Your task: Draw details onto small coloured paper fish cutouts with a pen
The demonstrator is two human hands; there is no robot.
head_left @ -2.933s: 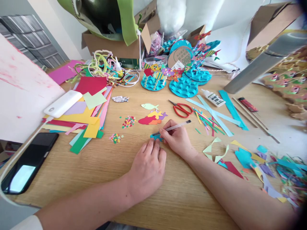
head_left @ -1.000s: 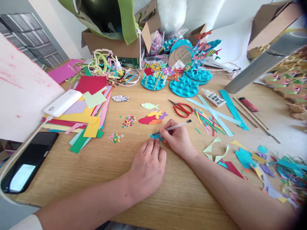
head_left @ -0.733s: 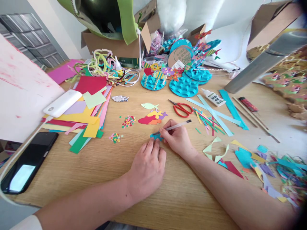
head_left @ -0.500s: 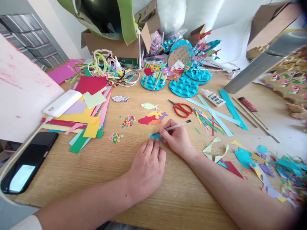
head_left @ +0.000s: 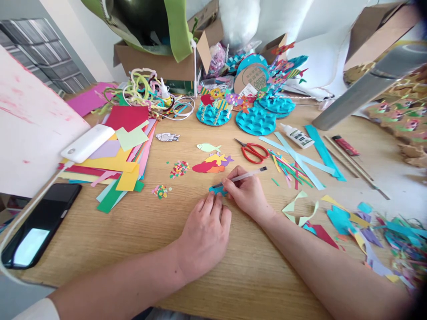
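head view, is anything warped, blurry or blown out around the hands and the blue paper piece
Head view: the left hand, right hand, pen and blue paper piece are sharp in even daylight. The edges bow outward, the paper scraps at far right smear, and the phone screen catches glare.

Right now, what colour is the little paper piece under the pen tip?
Blue paper piece, pinned by the left hand; head view.

Bright, even daylight; sharp centre, distorted edges

Light enters from the upper right, washing out the white surface [head_left: 320,58] there. Shadows under the left hand [head_left: 204,233] are soft and short. The phone [head_left: 36,226] screen shows glare. Wide-angle bending and blur affect the paper scraps [head_left: 396,244] at the right edge and the corners
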